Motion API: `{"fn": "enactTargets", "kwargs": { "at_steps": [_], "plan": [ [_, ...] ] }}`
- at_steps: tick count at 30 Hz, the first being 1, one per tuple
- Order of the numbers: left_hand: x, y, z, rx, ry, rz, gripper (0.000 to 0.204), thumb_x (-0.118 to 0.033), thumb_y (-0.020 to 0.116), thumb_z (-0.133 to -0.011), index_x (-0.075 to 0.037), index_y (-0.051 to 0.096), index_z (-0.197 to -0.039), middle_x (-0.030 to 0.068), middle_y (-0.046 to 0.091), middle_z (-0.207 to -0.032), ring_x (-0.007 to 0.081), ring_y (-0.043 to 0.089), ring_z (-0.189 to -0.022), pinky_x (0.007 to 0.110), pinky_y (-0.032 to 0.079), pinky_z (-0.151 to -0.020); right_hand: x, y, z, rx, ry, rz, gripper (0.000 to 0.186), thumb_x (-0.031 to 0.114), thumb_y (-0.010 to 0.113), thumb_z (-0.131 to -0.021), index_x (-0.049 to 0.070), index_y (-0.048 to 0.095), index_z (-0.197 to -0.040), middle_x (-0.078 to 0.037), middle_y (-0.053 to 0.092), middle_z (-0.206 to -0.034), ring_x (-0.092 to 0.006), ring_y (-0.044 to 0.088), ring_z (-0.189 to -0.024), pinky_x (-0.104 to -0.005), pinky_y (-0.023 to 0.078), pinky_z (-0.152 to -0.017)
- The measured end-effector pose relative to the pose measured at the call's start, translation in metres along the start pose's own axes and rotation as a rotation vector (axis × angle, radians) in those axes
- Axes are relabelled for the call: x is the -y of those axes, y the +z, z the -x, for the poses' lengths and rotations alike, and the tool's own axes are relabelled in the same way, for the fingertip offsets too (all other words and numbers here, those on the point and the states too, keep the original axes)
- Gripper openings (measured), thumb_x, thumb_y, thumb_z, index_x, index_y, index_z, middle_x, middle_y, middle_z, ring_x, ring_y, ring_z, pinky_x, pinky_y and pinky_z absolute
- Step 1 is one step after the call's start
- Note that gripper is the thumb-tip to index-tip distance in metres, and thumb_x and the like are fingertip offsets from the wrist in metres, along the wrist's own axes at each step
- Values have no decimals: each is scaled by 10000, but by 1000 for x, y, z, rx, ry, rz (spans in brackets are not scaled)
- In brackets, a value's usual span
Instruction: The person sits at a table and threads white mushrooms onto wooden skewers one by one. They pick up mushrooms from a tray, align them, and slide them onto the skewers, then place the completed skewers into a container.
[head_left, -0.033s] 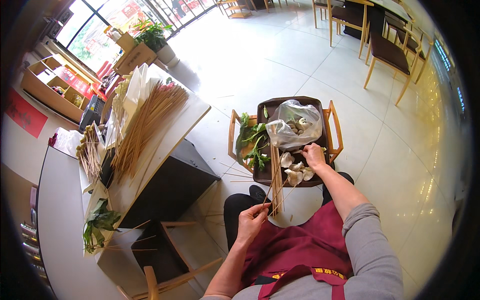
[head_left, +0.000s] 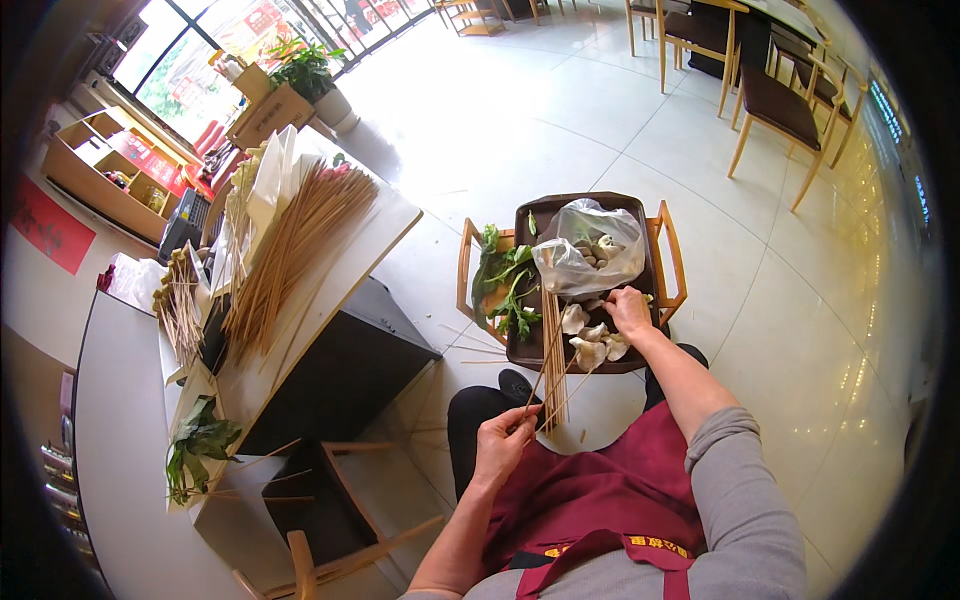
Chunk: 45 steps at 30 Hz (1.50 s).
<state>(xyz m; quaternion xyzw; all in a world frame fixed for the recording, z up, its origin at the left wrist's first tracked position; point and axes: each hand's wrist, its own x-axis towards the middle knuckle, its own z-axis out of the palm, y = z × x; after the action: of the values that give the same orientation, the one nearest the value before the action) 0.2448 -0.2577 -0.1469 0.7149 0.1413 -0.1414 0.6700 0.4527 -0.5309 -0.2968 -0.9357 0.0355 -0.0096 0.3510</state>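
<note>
My left hand (head_left: 500, 447) is closed around a thin wooden skewer (head_left: 539, 385) that points up toward the tray. Over the right side of the dark brown tray (head_left: 522, 357), my right hand (head_left: 629, 313) pinches a mushroom (head_left: 594, 303) whose shape is mostly covered by the fingers. Several pale, frilly mushrooms (head_left: 591, 354) lie just below that hand. Behind them sits a clear plastic bag (head_left: 567, 277) with more mushrooms inside. A bundle of wooden skewers (head_left: 553, 340) rests lengthwise on the tray, sticking out over its near edge.
Leafy greens (head_left: 515, 318) lie at the tray's left, between wooden armrests (head_left: 672, 255). On the left, a counter (head_left: 395, 222) carries a large pile of skewers (head_left: 300, 240) and a leafy bunch (head_left: 198, 440). A chair (head_left: 345, 500) stands below it. Loose skewers lie on the floor.
</note>
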Motion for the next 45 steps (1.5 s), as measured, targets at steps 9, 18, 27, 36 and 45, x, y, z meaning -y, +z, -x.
{"fn": "enactTargets", "kwargs": {
  "at_steps": [9,18,27,36,45],
  "plan": [
    [-2,-1,2,1,55,-39,219,-77,636,-968,36,708,-1141,-41,582,-736,17,501,-647,174,392,-563,-13,-17,-2,74,42,19,350,29,552,-807,-24,660,-1136,-268,684,-1088,-411,648,-1067,-445,499,-963],
    [-1,-2,2,-7,82,-7,231,-50,644,-952,38,710,-1154,-3,645,-762,39,554,-681,197,449,-611,-2,-61,13,255,476,-1022,296,69,744,-850,34,612,-1113,-104,712,-1006,-185,678,-888,-351,568,-754],
    [-8,0,2,-18,108,-39,229,-48,639,-955,17,716,-1161,1,647,-739,44,568,-667,207,462,-608,22,-69,37,379,405,-1564,203,91,687,-936,68,631,-1130,-111,703,-1059,-218,683,-941,-421,603,-840],
    [-9,4,0,-15,165,-69,224,-75,642,-968,-4,718,-1167,-29,623,-755,24,518,-665,191,402,-569,60,-82,53,516,252,-1549,275,108,689,-939,36,631,-1199,-134,704,-1104,-234,694,-979,-397,590,-854],
    [-9,3,3,-19,178,-46,220,-62,644,-966,-5,722,-1163,-32,638,-779,33,540,-689,195,437,-609,89,-94,68,568,216,-1460,218,108,684,-941,20,624,-1131,-116,714,-1091,-206,693,-993,-376,590,-845]
  ]
}}
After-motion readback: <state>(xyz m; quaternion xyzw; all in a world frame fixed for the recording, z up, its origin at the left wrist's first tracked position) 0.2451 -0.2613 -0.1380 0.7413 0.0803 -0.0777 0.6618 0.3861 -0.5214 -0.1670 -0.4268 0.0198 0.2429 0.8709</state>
